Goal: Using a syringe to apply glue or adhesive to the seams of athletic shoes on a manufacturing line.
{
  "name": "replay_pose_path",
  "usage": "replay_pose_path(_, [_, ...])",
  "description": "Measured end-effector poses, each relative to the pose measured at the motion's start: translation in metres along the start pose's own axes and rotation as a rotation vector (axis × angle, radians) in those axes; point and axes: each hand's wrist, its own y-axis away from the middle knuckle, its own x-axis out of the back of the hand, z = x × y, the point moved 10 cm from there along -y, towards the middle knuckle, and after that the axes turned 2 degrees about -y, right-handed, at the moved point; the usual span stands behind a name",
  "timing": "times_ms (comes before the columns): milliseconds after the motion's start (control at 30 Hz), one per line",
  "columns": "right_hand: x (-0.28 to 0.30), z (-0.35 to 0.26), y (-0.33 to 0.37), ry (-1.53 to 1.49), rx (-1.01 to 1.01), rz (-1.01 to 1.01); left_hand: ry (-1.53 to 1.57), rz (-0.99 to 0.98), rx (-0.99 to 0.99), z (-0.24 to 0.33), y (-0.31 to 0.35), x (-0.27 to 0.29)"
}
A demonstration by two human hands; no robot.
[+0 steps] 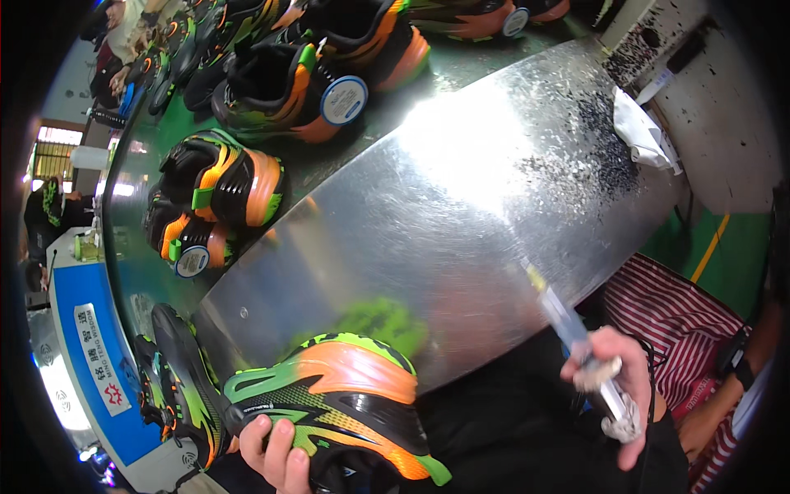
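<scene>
Sneaker and hand tool at a metal desk [395,239]. Nearest, the left hand [284,457] grips a black, green and orange sneaker [350,395] at the near edge of the desk, its fingers curled against the upper; the shoe is turned with its lime sole edge upward and its dark collar downward. The right hand [621,370], closed around a syringe-like tool [565,323] with a cloudy, translucent barrel, holds it at the near right edge of the desk, the pale yellow tip pointing toward the metal. Further sneakers [193,383] stand just beyond the desk's near left corner. To the right of the desk is a person in a red-and-white striped garment [671,317]. Dark specks [605,144] cover the desk's far right part, beside a crumpled white sheet [640,132]. Along the desk's left side, a green surface [325,171] carries matching sneakers [226,181], several bearing round blue-and-white tags [344,100]. Farthest, well beyond the desk at upper left, other people [132,37] appear, small and partly hidden.
</scene>
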Motion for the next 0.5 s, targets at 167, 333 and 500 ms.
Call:
replay_pose_path(167, [-0.045,0.007,-0.016,-0.389,-0.146,-0.151,0.114,-0.049,-0.061,0.010,-0.015,0.007])
replay_pose_path(333, [-0.074,0.015,-0.032,-0.552,-0.295,-0.321,0.082,-0.030,-0.118,0.013,-0.005,0.008])
replay_pose_path(500, [-0.087,0.022,-0.037,-0.577,-0.361,-0.388,0.100,-0.029,-0.122,0.012,-0.002,0.009])
